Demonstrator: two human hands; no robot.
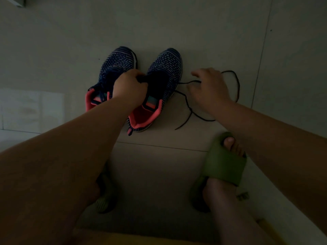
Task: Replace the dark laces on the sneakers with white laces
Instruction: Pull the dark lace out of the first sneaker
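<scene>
Two dark blue knit sneakers with coral linings stand side by side on the floor, toes pointing away from me. My left hand [130, 87] grips the tongue of the right sneaker [165, 71]. The left sneaker [115, 64] still carries a dark lace. A loose dark lace [187, 101] lies in loops on the floor to the right of the shoes. My right hand [209, 89] hovers over that lace with fingers spread and relaxed; whether it touches the lace I cannot tell. No white laces are in view.
Pale floor tiles [159, 29] surround the shoes. My feet in green slides [223, 161] sit near the bottom; the other slide [104, 200] is partly hidden by my left arm. A lighter patch of floor [31, 106] lies at the left.
</scene>
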